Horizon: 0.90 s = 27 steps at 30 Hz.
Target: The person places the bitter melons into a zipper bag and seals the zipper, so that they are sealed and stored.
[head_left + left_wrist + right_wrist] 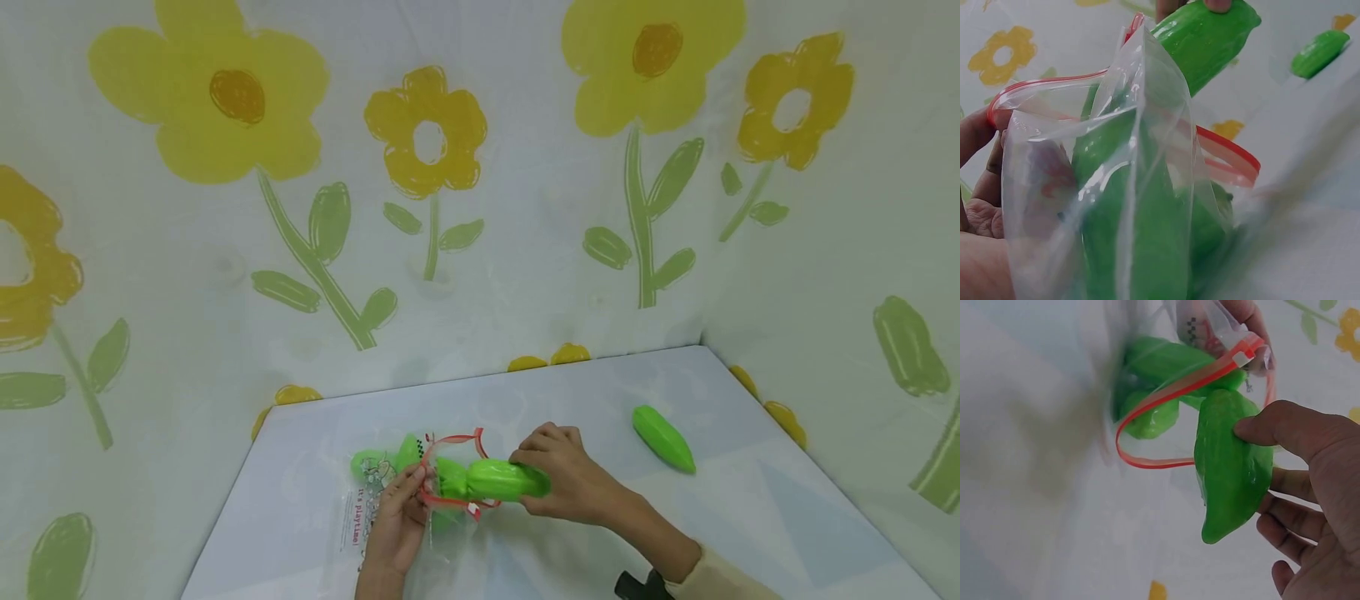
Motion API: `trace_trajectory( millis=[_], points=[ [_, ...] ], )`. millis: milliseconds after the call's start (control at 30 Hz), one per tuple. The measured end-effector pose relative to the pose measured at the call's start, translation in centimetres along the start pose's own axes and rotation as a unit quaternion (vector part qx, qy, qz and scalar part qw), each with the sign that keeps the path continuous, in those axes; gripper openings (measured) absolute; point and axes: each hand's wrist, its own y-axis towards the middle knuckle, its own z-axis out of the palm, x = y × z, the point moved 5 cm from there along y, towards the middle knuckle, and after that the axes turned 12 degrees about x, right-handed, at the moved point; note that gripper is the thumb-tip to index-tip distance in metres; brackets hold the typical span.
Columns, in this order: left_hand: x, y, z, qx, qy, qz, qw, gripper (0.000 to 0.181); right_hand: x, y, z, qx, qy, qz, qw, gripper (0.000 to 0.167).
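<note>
At the mouth of the bag [354, 521], above the table [735, 533], we find the held piece [497, 481], green and glossy, its outer end in the right hand [562, 475]. Thumb on one face, fingers on the other, pinching it; little finger clear of it in the right wrist view. Left hand [401, 517] pinches the bag's edge beside the red strip [1197, 376]; how its lower fingers lie, we cannot tell.

Risks, as we judge them:

Slip. Smooth skin and a tapered end give the right thumb little to bear on; a squeeze off-centre could shoot the piece loose.

Snag. Film is limp, and the left hand steadies one part of the lip; the rest could fold inward and catch on the strip or its slider [1242, 359].

Jam or spill. Inner pieces [1166, 359] crowd the opening. Tipping the bag could send one out. Whether they touch the held piece, the film and angle leave us unsure.

Roll. Loose piece [664, 439] lies on the table, well apart on the right; a forearm swung wide might knock it.
</note>
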Motion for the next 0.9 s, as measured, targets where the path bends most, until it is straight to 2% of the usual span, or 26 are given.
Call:
trace_trajectory(
  millis=[300, 733, 900],
  points=[
    [-0.1, 0.1, -0.1, 0.002, 0.015, -0.004, 0.9999, 0.028, 0.1, 0.8, -0.1, 0.0, -0.036, 0.0, 0.9994, 0.036],
    [-0.3, 0.1, -0.1, -0.03, 0.017, 0.004, 0.9994, 0.027, 0.4, 2.1, 0.0, 0.002, -0.075, 0.01, 0.9971, 0.037],
    [-0.2, 0.1, 0.0, -0.016, 0.006, 0.012, 0.9998, 0.029, 0.1, 2.6, 0.6, 0.002, -0.079, 0.01, 0.9968, 0.035]
  ],
)
